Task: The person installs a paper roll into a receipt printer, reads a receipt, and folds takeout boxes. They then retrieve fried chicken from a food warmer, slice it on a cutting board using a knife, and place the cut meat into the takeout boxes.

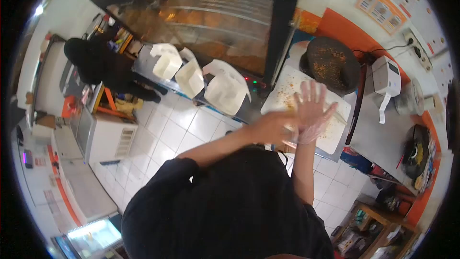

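My right hand (312, 110) wears a clear plastic glove and is held up palm out, its fingers spread and nothing in it. Close beside it, my bare left hand (273, 127) reaches across toward the glove's wrist. Its fingers are smeared by motion, so whether they grip the glove cannot be made out. Beneath both hands lies a white cutting board (275, 100) strewn with orange-brown crumbs. A knife-like edge (341, 117) shows on the board's right side, partly hidden by the gloved hand. Behind the board sits a dark round stone mortar (330, 64) with crumbs or seasoning on it.
Several open white takeaway boxes (190, 79) stand on the counter to the left, before a glass warming cabinet (206, 29) with food inside. A white label printer (386, 77) is at the right. A person in black (98, 64) stands at the far left. Tiled floor (165, 134) lies below.
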Tool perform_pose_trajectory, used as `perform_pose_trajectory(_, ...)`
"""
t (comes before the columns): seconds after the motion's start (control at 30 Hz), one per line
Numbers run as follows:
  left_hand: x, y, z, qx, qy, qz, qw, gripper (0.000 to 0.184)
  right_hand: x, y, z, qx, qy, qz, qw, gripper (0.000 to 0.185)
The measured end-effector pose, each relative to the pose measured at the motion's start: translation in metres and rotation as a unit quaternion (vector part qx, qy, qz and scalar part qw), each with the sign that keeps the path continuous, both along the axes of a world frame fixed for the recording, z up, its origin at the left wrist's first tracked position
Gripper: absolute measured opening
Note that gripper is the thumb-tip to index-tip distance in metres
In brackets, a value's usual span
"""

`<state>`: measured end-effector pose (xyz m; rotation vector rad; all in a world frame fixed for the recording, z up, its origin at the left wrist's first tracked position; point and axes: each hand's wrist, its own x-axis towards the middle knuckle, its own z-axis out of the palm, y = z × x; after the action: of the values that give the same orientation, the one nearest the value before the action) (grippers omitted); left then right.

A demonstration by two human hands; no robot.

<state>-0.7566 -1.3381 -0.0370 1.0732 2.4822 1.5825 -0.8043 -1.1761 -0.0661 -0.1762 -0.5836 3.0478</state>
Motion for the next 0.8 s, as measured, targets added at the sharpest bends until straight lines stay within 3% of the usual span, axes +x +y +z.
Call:
perform_pose_trajectory(0.07,-0.037,-0.031,0.008,0.021,0.18,0.199,0.963,0.023,0.006,0.0,0.006,-0.017,0.04,-0.015,0.999,0.076)
perform_pose_trajectory(0.1,-0.057,-0.053,0.02,0.046,0.174,0.256,0.95,0.025,0.009,0.0,0.01,-0.033,0.062,0.0,0.998,0.065)
perform_pose_trajectory(0.13,-0.081,-0.075,0.029,0.027,0.309,0.321,0.895,0.035,0.013,-0.005,0.014,0.0,0.042,-0.008,0.999,0.065)
perform_pose_trajectory(0.2,-0.125,-0.107,0.052,0.023,0.456,0.349,0.819,0.048,0.016,-0.018,0.023,0.067,0.007,-0.025,0.997,0.064)
perform_pose_trajectory(0.27,-0.16,-0.124,0.053,0.01,0.489,0.292,0.822,0.054,0.018,-0.039,0.033,0.126,0.015,-0.012,0.992,0.058)
perform_pose_trajectory(0.37,-0.205,-0.157,0.031,-0.127,0.538,0.267,0.79,0.061,0.022,-0.075,0.045,0.27,0.034,-0.002,0.962,0.05)
perform_pose_trajectory(0.47,-0.212,-0.187,0.03,-0.15,0.546,0.271,0.779,0.064,0.004,-0.11,0.052,0.403,0.051,-0.018,0.914,0.039)
perform_pose_trajectory(0.53,-0.215,-0.223,0.03,-0.16,0.515,0.269,0.798,0.062,-0.01,-0.137,0.071,0.546,0.009,-0.049,0.836,0.03)
perform_pose_trajectory(0.6,-0.217,-0.263,0.027,-0.143,0.497,0.283,0.808,0.061,-0.007,-0.174,0.115,0.788,0.108,-0.146,0.588,0.021)
perform_pose_trajectory(0.67,-0.219,-0.303,0.022,-0.105,0.494,0.312,0.805,0.06,-0.026,-0.201,0.13,0.897,0.2,-0.258,0.297,0.019)
perform_pose_trajectory(0.77,-0.192,-0.329,0.018,0.03,0.429,0.364,0.826,0.062,-0.069,-0.236,0.151,0.882,0.284,-0.311,0.211,0.022)
perform_pose_trajectory(0.8,-0.181,-0.337,0.013,0.029,0.403,0.38,0.832,0.062,-0.081,-0.252,0.161,0.904,0.238,-0.289,0.206,0.025)
